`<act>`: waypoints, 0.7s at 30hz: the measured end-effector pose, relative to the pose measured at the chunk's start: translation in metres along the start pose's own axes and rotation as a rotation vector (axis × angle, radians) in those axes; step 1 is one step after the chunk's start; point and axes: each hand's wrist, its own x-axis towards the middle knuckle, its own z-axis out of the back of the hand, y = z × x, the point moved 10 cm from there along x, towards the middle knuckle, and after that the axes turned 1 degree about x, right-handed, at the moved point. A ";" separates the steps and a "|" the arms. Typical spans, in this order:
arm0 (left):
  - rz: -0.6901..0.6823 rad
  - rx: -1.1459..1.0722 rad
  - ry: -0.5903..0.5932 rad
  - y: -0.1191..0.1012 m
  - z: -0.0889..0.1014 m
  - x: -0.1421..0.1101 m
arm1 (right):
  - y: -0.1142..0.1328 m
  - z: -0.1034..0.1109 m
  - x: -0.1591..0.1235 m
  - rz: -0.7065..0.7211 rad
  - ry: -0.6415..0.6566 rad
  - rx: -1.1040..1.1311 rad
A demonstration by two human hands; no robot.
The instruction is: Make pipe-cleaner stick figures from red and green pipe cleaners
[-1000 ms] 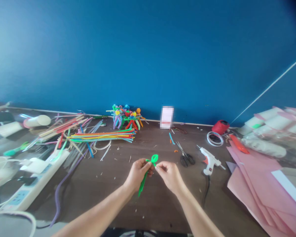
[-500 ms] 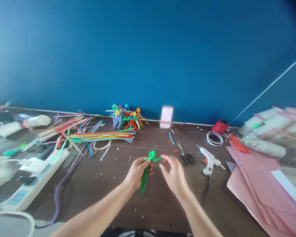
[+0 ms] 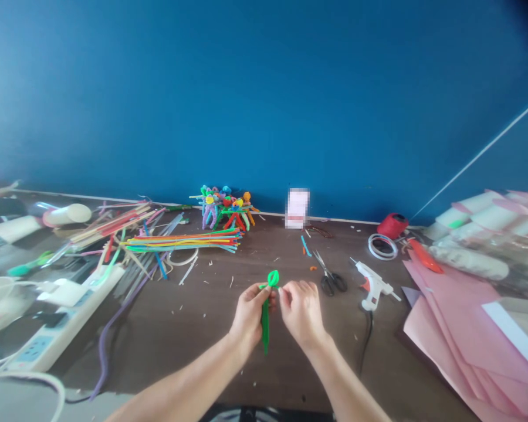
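Green pipe cleaners (image 3: 265,328), bent into a small figure with a looped top and long strands hanging down, are pinched between the thumb and fingers of my left hand (image 3: 250,312). My right hand (image 3: 303,310) is curled close beside it, its thumb and fingers closed on the short side strand just right of the loop. That strand's end is hidden by my fingers. Beyond and right of my hands lie black-handled scissors (image 3: 333,281), partly spread. Short blue and orange pipe cleaner pieces (image 3: 306,246) rest behind them.
A bundle of colourful pipe cleaners (image 3: 185,240) lies at left, with finished figures (image 3: 224,208) by the wall. A white power strip (image 3: 61,322) runs along the left. To the right are a glue gun (image 3: 375,284), a tape ring (image 3: 382,247), red thread (image 3: 392,225) and pink sheets (image 3: 462,328).
My right hand has moved in and closed its fingers on the green side strand. My left hand shifted slightly right, and the hanging strands now point more straight down.
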 end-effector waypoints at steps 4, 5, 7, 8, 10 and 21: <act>0.056 -0.014 0.020 0.005 -0.003 0.001 | -0.009 -0.007 0.000 -0.047 0.074 0.155; 0.071 -0.002 0.031 0.006 -0.004 0.001 | -0.009 -0.008 0.001 -0.034 0.086 0.165; 0.080 0.012 0.038 0.005 -0.003 0.002 | -0.008 -0.006 0.000 -0.006 0.089 0.138; 0.077 0.013 0.040 0.005 -0.002 0.003 | -0.008 -0.005 0.000 0.004 0.088 0.110; 0.074 0.012 0.051 0.004 -0.002 0.003 | -0.007 -0.004 0.000 0.017 0.085 0.054; -0.128 0.134 0.091 -0.006 -0.010 0.002 | 0.017 0.014 0.006 -0.017 -0.047 0.093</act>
